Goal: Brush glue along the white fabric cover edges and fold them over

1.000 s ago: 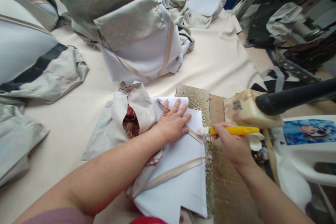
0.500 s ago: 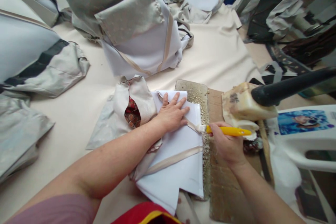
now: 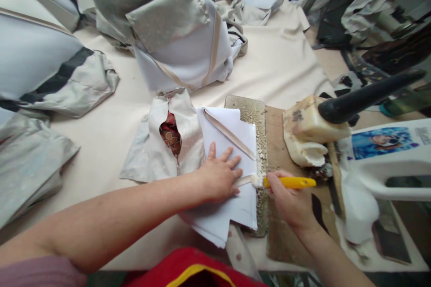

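My left hand [image 3: 220, 174] lies flat with fingers spread on a white bag piece [image 3: 220, 130] that carries beige strips [image 3: 229, 133]. In my right hand [image 3: 286, 197] is a yellow-handled brush [image 3: 292, 182]. Its pale bristles touch the right edge of the white piece, at the end of the lower strip. Under that edge sits a board [image 3: 247, 103] crusted with dried, glue-like lumps. Left of the white piece, joined to it, is silvery fabric [image 3: 151, 157] with an opening that shows a red and brown patterned lining [image 3: 171, 134]. My left forearm hides part of the fabric.
A cut-open cream container [image 3: 301, 130] with a black handle-like bar [image 3: 367, 96] stands on brown cardboard [image 3: 279, 228] at the right. Beside it lies a white plastic jug [image 3: 397, 166]. Silvery bag pieces [image 3: 175, 18] are heaped at the back and left. A phone-like dark slab [image 3: 390, 233] lies lower right.
My left hand has slid down the white piece, uncovering the upper strip. The brush has moved down the edge from the upper strip to the lower one. The view has shifted slightly.
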### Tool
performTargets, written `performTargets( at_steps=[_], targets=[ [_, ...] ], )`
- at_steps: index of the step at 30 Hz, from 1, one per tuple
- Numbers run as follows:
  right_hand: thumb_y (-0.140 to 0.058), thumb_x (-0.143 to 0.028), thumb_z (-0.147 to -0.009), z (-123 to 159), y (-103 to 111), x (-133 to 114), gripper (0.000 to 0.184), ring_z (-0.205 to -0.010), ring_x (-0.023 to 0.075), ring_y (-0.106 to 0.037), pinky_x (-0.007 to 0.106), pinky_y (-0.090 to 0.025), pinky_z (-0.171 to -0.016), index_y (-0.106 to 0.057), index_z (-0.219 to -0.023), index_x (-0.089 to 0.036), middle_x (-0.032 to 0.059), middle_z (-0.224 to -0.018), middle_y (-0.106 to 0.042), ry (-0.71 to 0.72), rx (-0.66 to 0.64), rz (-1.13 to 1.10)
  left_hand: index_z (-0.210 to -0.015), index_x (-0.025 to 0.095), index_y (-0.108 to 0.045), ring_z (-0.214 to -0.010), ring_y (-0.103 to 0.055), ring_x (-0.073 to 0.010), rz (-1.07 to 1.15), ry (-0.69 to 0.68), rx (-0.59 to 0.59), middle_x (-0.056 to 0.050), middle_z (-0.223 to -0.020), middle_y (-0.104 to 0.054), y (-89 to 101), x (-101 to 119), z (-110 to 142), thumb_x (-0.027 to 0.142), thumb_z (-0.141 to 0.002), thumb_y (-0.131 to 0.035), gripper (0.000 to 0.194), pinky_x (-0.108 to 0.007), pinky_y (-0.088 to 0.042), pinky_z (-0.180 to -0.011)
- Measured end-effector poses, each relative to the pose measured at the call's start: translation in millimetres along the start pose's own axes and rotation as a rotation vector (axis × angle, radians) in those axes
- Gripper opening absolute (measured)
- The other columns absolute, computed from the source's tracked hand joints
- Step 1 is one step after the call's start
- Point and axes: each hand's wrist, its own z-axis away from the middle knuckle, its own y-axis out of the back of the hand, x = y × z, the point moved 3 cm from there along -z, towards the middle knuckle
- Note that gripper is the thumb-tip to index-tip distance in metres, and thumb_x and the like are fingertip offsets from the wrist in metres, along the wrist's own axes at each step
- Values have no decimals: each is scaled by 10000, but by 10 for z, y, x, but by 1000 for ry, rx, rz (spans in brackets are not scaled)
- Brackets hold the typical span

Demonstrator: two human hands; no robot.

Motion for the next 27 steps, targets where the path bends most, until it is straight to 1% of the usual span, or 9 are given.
performTargets(
  at_steps=[3, 8, 10, 12, 15, 17, 23, 25, 27],
  targets=[
    [-502, -355, -800, 86, 17, 25, 260, -490, 148, -522, 248, -385, -489, -573, -610, -192, -18, -506, -537, -30, 0, -6, -1299, 301, -490, -1377, -154, -363, -5, 24, 12, -56, -1463, -339, -130, 23, 74, 506, -797, -577, 549, -714, -23, -1011],
    [-508, -330, -770, -420, -24, -22, 224, -573, 168, -550, 264, -420, -595, -573, -607, -189, -5, -540, -562, 63, 201, -6, -1306, 314, -479, -1372, -171, -363, -11, 31, 30, -50, -1462, -343, -148, 6, 48, 501, -790, -585, 560, -713, -19, -1011],
    [-502, -311, -761, -474, -34, -39, 221, -571, 167, -543, 266, -417, -609, -559, -583, -191, -7, -526, -548, 55, 248, 0, -1305, 321, -480, -1371, -173, -362, -9, 31, 31, -43, -1462, -344, -146, 7, 45, 501, -790, -585, 556, -707, -19, -1015],
    [-491, -311, -773, -293, -38, -45, 241, -556, 160, -532, 261, -401, -589, -541, -567, -198, -11, -516, -536, 33, 205, 29, -1305, 324, -479, -1374, -166, -359, -6, 33, 31, -40, -1465, -338, -161, 6, 45, 510, -791, -579, 556, -703, -18, -1017],
    [-460, -335, -827, 209, -44, -21, 286, -527, 147, -515, 255, -375, -542, -532, -582, -206, -16, -523, -527, 41, 15, 60, -1307, 320, -477, -1379, -150, -349, -3, 33, 21, -41, -1475, -317, -198, 1, 42, 520, -792, -575, 561, -699, 1, -1017],
    [-458, -351, -851, 429, -32, 13, 294, -529, 145, -517, 256, -375, -544, -545, -611, -206, -16, -540, -532, 65, -41, 51, -1316, 318, -467, -1383, -142, -339, -3, 32, 13, -36, -1481, -304, -214, 0, 40, 515, -795, -575, 567, -692, 22, -1020],
    [-491, -328, -827, 191, -23, 87, 237, -585, 161, -534, 263, -401, -595, -558, -643, -196, 1, -579, -557, 80, 192, -17, -1324, 325, -456, -1389, -116, -330, -24, 36, 9, -29, -1487, -291, -216, 9, 40, 522, -789, -577, 582, -675, 28, -1031],
    [-490, -323, -833, 270, -59, 109, 253, -567, 156, -524, 264, -394, -587, -543, -619, -198, -1, -565, -544, 92, 148, -1, -1331, 328, -447, -1389, -114, -327, -33, 36, 9, -28, -1488, -290, -226, 8, 35, 526, -792, -573, 588, -674, 36, -1031],
    [-475, -322, -858, 523, -94, 135, 283, -541, 146, -512, 263, -379, -567, -538, -611, -198, -6, -553, -532, 106, 29, 25, -1337, 326, -439, -1388, -115, -328, -43, 32, 10, -28, -1488, -290, -243, 3, 28, 530, -793, -571, 595, -680, 36, -1028]
  ],
)
